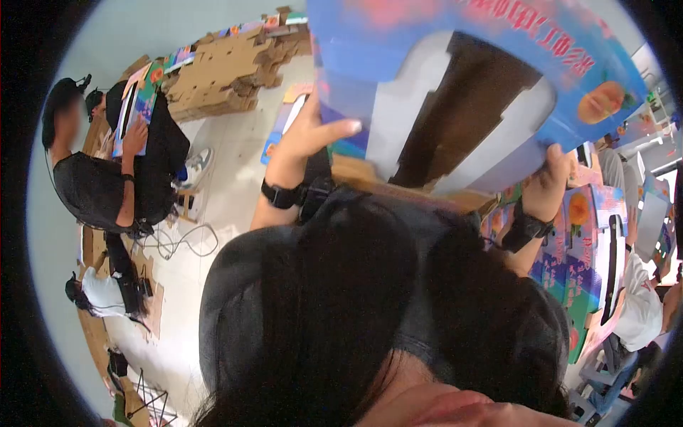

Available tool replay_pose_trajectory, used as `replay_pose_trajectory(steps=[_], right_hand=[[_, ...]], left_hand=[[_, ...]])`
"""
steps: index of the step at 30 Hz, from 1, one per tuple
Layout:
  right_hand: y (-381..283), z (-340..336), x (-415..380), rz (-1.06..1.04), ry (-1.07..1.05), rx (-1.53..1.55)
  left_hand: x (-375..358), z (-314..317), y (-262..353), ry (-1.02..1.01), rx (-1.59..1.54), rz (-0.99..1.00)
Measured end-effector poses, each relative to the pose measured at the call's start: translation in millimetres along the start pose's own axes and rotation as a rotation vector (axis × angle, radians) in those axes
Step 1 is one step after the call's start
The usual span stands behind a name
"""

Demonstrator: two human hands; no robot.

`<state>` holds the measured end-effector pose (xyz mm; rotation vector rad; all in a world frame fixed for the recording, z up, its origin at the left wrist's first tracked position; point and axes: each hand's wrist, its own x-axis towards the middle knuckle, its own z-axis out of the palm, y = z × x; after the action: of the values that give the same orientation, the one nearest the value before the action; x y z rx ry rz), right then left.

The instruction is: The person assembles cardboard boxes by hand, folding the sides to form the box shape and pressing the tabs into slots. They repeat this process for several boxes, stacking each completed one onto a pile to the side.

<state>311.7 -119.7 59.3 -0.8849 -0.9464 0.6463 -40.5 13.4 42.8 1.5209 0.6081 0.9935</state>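
Observation:
A large blue printed cardboard sheet [498,50] with orange fruit pictures, red lettering and cut-out flaps is held up in front of me. My left hand [313,132] grips its left edge, thumb stretched across the printed face. At the lower right edge, my right hand [553,174] is closed on the sheet. Both wrists carry black straps. Dark hair [370,299] fills the lower middle of the view and hides whatever lies below the sheet.
At the left, a person in black [107,178] holds a similar printed sheet. Brown flat cardboard [220,75] is stacked at the back. Cables [181,242] lie on the pale floor. Printed boxes [580,249] and a person in white [637,306] are at the right.

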Motion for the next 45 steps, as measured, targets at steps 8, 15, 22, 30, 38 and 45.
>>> replay_pose_trajectory(steps=[8, 15, 22, 30, 38, 45], right_hand=[[-11, 30, 5, 0.039, 0.177, -0.096], [27, -20, 14, -0.348, -0.044, -0.454], [6, -8, 11, 0.017, -0.057, -0.371], [28, -38, 29, 0.386, -0.701, -0.305], [58, -29, 11, 0.513, -0.254, 0.019], [116, -59, 63, 0.536, -0.360, -0.088]], left_hand=[[2, 20, -15, 0.118, -0.156, 0.039], [-4, 22, -25, 0.213, -0.174, -0.024], [-4, 19, -29, 0.219, -0.201, 0.004], [-12, 5, -42, 0.122, -0.185, -0.052], [-6, -14, -75, -0.143, -0.131, -0.087], [-4, 6, -69, 0.092, -0.257, -0.217]])
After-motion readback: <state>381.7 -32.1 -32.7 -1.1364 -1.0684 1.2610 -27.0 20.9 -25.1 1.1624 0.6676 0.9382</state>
